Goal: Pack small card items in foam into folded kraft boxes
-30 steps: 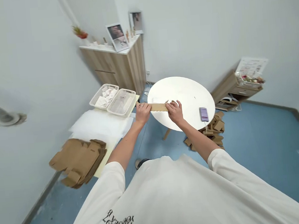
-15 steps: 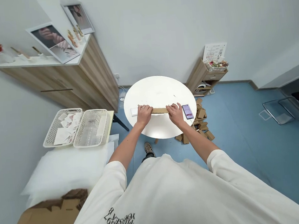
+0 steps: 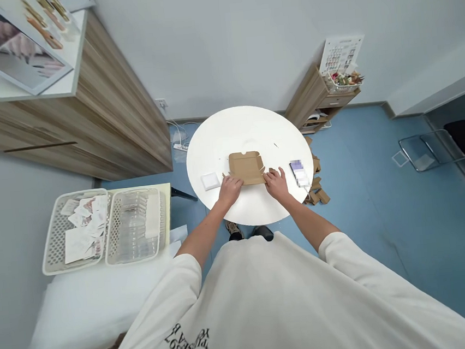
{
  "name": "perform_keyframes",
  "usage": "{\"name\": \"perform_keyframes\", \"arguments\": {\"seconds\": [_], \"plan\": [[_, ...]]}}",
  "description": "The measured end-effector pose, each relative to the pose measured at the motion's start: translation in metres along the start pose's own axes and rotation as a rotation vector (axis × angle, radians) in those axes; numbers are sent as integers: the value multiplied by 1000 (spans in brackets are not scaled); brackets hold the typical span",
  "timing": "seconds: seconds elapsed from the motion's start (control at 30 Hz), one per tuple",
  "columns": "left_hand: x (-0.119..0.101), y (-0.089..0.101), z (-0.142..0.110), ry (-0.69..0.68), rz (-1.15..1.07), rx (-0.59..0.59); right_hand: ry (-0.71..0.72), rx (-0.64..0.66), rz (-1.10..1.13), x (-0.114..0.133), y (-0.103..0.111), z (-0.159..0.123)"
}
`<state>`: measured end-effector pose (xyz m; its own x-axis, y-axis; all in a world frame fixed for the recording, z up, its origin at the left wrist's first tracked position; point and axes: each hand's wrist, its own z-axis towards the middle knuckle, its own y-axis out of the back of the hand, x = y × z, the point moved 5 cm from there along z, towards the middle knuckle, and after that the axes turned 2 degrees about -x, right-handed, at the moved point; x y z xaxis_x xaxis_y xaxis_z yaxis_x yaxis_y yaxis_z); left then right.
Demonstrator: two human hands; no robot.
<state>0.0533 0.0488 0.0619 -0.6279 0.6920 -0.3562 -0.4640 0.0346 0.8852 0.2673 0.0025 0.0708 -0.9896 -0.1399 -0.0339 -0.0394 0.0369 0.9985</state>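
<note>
A flat brown cardboard box blank lies on the round white table. My left hand grips its near left corner with fingers closed on the edge. My right hand grips its near right corner the same way. A small white square pad lies on the table just left of my left hand. A phone with a lit screen lies right of my right hand.
Two white mesh baskets with papers and clear bags stand at the left on a white padded surface. A wooden cabinet is behind them. Folded cardboard pieces lie on the blue floor by the table. A small wooden shelf stands at the wall.
The cardboard, seen edge-on as a thin strip before, now lies flat and spread on the table. Both hands slid to its near corners. The view swung right and closer over the table.
</note>
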Motion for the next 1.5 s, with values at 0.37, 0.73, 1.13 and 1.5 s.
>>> {"name": "perform_keyframes", "arguments": {"seconds": [0.37, 0.73, 1.13, 1.5], "plan": [[10, -69, -19, 42, -27, 362, -41, 183, -3, -7, -66, 2], [26, -98, -36, 269, -29, 557, -36, 398, 72, -17, -97, -1], [16, -95, -4, 355, 51, 550, -70, 415, 199, -31, -84, 18], [2, -115, 29, 417, -70, 619, -81, 462, 236, -38, -75, 40]]}}
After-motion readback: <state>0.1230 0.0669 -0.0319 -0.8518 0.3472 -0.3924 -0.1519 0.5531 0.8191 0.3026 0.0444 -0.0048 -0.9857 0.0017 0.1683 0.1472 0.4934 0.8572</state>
